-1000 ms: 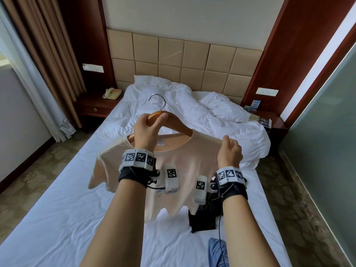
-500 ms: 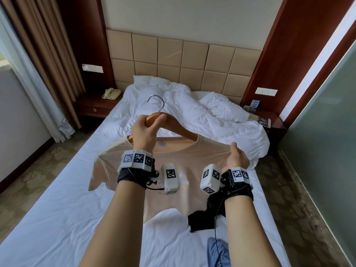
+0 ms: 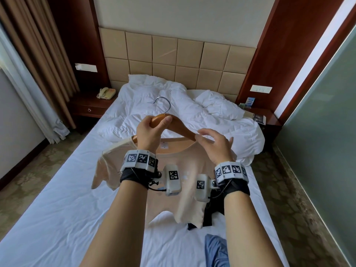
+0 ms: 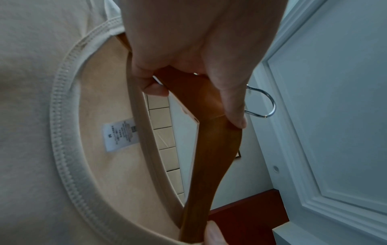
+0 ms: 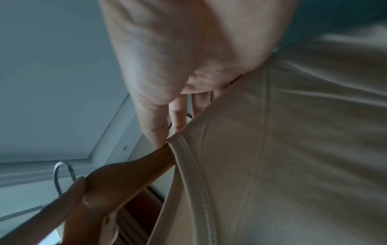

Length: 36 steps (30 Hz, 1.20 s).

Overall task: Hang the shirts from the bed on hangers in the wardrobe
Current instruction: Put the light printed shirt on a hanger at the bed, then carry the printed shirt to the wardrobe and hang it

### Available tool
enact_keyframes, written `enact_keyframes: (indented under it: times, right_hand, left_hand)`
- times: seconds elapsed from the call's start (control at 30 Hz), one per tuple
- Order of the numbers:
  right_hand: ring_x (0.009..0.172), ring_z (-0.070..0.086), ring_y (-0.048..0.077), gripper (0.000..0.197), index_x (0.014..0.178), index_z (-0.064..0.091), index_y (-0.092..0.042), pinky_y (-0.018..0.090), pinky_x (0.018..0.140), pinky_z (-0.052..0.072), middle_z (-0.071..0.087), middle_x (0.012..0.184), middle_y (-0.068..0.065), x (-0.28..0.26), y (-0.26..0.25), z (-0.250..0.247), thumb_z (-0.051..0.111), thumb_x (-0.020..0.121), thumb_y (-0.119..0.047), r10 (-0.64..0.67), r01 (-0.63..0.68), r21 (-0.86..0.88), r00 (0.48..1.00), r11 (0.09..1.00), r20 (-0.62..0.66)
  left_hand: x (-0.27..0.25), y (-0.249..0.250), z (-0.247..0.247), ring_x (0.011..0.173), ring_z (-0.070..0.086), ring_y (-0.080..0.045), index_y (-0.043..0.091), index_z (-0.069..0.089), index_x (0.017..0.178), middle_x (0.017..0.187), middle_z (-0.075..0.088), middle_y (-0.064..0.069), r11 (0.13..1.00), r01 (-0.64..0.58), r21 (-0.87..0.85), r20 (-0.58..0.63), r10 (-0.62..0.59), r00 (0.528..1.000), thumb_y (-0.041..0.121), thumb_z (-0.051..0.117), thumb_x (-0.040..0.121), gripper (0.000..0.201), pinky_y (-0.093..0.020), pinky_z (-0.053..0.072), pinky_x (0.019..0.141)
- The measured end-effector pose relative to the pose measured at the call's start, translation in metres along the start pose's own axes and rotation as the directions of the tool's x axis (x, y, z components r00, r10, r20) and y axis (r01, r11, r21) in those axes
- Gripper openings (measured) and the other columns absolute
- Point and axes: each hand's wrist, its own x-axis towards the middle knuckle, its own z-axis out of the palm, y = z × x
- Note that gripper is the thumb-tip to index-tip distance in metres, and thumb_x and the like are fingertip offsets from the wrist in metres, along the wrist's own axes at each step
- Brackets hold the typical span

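Note:
A beige T-shirt hangs on a wooden hanger with a metal hook, held up over the bed. My left hand grips the hanger near its top, thumb on the wood. My right hand hovers at the hanger's right arm by the collar, fingers spread and straight, holding nothing. The shirt's collar and white label show in the left wrist view. A black garment and a blue one lie on the bed below.
The white bed fills the middle, with a crumpled duvet and pillows by the padded headboard. Wooden nightstands stand on both sides, a phone on the left one. Curtains hang at the left, a glass wall at the right.
My right hand has let go of the shirt's right shoulder and moved up and left to the hanger's right arm, fingers now spread. The left hand keeps its grip on the hanger.

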Motion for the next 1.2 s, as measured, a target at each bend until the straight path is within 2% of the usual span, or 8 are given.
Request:
enact_keyframes:
  times: [0.07,0.2,0.4,0.6,0.73,0.8,1.03,1.2]
  right_hand:
    - [0.087,0.045,-0.033,0.013,0.098,0.070,-0.042,0.049,0.122,0.006,0.063,0.088,-0.030,0.001,-0.001,0.003,0.069,0.086,-0.047,-0.045,0.045,0.004,0.998,0.999,0.039]
    - [0.097,0.062,-0.002,0.029,0.099,0.066,-0.047,0.045,0.109,0.035,0.070,0.092,-0.020,0.000,-0.002,0.010,0.073,0.072,-0.056,-0.103,0.105,-0.031,0.993,0.994,0.064]
    - [0.089,0.056,0.011,0.022,0.108,0.068,-0.031,0.046,0.102,0.040,0.064,0.090,-0.014,-0.011,-0.008,0.011,0.072,0.087,-0.033,-0.117,0.124,-0.159,0.992,0.979,0.052]
    - [0.089,0.061,0.017,0.024,0.108,0.069,-0.022,0.045,0.101,0.039,0.070,0.095,-0.007,-0.024,0.003,0.012,0.074,0.086,-0.029,-0.133,0.115,-0.176,0.987,0.978,-0.089]
    - [0.099,0.063,0.023,0.027,0.111,0.068,-0.020,0.041,0.098,0.035,0.073,0.103,-0.002,-0.027,0.011,0.007,0.072,0.087,-0.031,-0.121,0.081,-0.252,0.982,0.964,-0.147]
    - [0.099,0.062,0.023,0.027,0.112,0.067,-0.019,0.042,0.099,0.035,0.072,0.101,-0.002,-0.028,0.014,0.003,0.070,0.089,-0.033,-0.105,0.058,-0.261,0.980,0.964,-0.168]
    - [0.093,0.062,0.020,0.023,0.109,0.066,-0.020,0.040,0.097,0.033,0.071,0.097,-0.003,-0.032,0.017,-0.007,0.068,0.090,-0.032,-0.099,0.033,-0.276,0.968,0.961,-0.231]
    - [0.083,0.064,0.022,0.023,0.102,0.067,-0.019,0.044,0.097,0.041,0.068,0.080,-0.007,-0.032,0.022,-0.018,0.068,0.088,-0.038,-0.078,-0.002,-0.270,0.956,0.963,-0.284]
  left_hand:
    - [-0.001,0.000,0.002,0.082,0.066,-0.029,0.015,0.064,0.083,0.082,0.066,-0.008,1.000,0.007,0.001,0.018,-0.007,1.000,0.062,0.079,0.063,0.053,-0.044,0.053,0.082]
    - [-0.004,0.000,0.004,0.071,0.054,-0.011,0.017,0.059,0.078,0.074,0.058,0.004,1.000,0.000,0.019,0.041,-0.001,0.999,0.043,0.081,0.077,0.035,-0.030,0.045,0.070]
    - [-0.011,-0.003,0.010,0.068,0.054,-0.008,0.019,0.059,0.077,0.072,0.058,0.006,0.997,-0.039,0.071,0.080,0.034,0.996,0.038,0.081,0.078,0.029,-0.026,0.044,0.068]
    - [-0.009,-0.013,0.008,0.089,0.065,-0.019,0.022,0.067,0.088,0.088,0.067,0.002,0.976,-0.061,0.210,0.161,0.027,0.987,0.068,0.075,0.063,0.053,-0.049,0.055,0.083]
    - [-0.004,-0.020,0.000,0.121,0.043,-0.025,0.027,0.066,0.105,0.118,0.056,-0.002,0.841,-0.139,0.523,0.167,0.059,0.984,0.058,0.077,0.067,0.050,-0.032,0.035,0.095]
    - [0.000,-0.025,-0.003,0.127,0.037,-0.026,0.028,0.064,0.116,0.127,0.053,-0.001,0.729,-0.165,0.664,0.195,0.044,0.980,0.049,0.080,0.071,0.052,-0.037,0.033,0.100]
    - [0.011,-0.025,0.015,0.088,0.059,-0.025,0.030,0.058,0.079,0.076,0.058,0.006,0.648,-0.148,0.747,0.264,-0.085,0.961,0.053,0.070,0.077,0.026,-0.045,0.044,0.092]
    - [0.009,-0.021,0.030,0.082,0.061,-0.026,0.025,0.061,0.080,0.073,0.059,0.004,0.694,-0.205,0.690,0.338,-0.060,0.939,0.046,0.072,0.078,0.024,-0.038,0.046,0.078]
